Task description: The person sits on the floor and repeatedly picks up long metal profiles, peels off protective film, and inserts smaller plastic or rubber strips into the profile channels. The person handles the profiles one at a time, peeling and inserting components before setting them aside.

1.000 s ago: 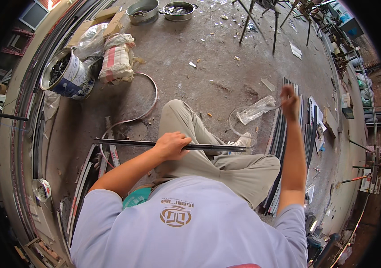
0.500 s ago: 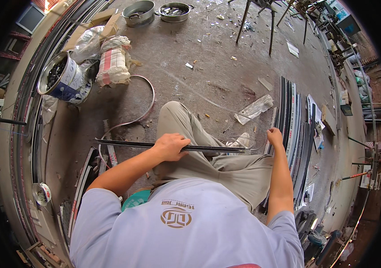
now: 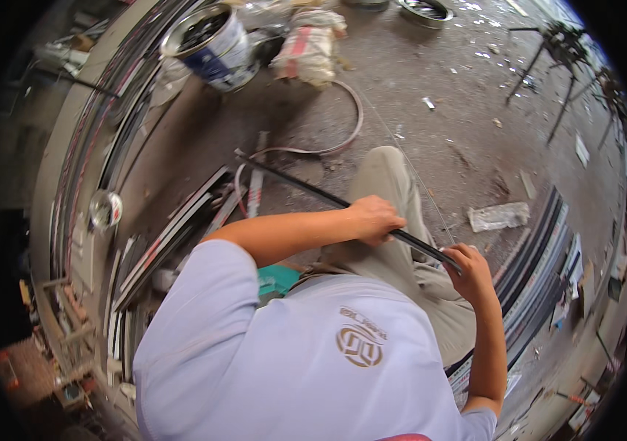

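A long, narrow black bar [image 3: 306, 192] slants across my lap from upper left to lower right. My left hand [image 3: 376, 219] is closed around its middle, above my bent knee. At the bar's lower right end, my right hand [image 3: 471, 270] is closed, its fingertips against the bar. A thin, pale strip [image 3: 423, 189] runs down across the floor to these fingertips, which appear to pinch it; the exact grip is too blurred to see. Up and to the left, the strip leads towards a pale loop of flexible strip [image 3: 357, 121] on the floor.
A bucket [image 3: 214, 55] of dark pieces stands upper left beside a wrapped bundle [image 3: 310, 51]. Stacked long profiles [image 3: 537, 257] lie to my right, more bars [image 3: 174, 235] to my left. A crumpled plastic wrapper [image 3: 499, 217] and a metal-legged stand [image 3: 564, 51] are farther off.
The view has swung, shifting the scene right and tilting it. My right hand, earlier apart from the bar with a thin strip, has come to the bar's right end. My left hand still grips the bar.
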Motion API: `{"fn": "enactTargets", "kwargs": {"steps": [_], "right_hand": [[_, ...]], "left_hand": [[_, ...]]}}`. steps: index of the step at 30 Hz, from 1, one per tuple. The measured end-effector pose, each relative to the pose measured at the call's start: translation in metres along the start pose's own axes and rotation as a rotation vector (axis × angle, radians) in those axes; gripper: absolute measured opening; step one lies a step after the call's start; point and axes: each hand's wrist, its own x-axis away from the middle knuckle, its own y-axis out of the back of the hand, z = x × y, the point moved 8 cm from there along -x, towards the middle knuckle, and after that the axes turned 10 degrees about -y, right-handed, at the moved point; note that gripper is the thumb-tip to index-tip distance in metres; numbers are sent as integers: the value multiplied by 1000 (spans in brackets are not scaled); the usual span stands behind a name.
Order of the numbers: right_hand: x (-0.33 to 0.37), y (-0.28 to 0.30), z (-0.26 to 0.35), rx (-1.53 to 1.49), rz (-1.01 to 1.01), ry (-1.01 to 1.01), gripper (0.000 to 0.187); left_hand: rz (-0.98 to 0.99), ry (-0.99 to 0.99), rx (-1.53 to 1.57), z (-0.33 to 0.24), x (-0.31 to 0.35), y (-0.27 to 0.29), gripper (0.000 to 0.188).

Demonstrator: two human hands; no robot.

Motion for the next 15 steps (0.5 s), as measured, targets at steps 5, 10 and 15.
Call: {"fn": "enactTargets", "kwargs": {"steps": [5,10,15], "right_hand": [[6,-3,-1,3,15,92,27],[6,-4,-16,50,35,73,28],[0,-13,-13,162,0,165,16]], "left_hand": [[81,58,-13,-2,1,-5,27],[69,56,0,0,0,-3,27],[72,47,2,1,-1,-4,27]]}}
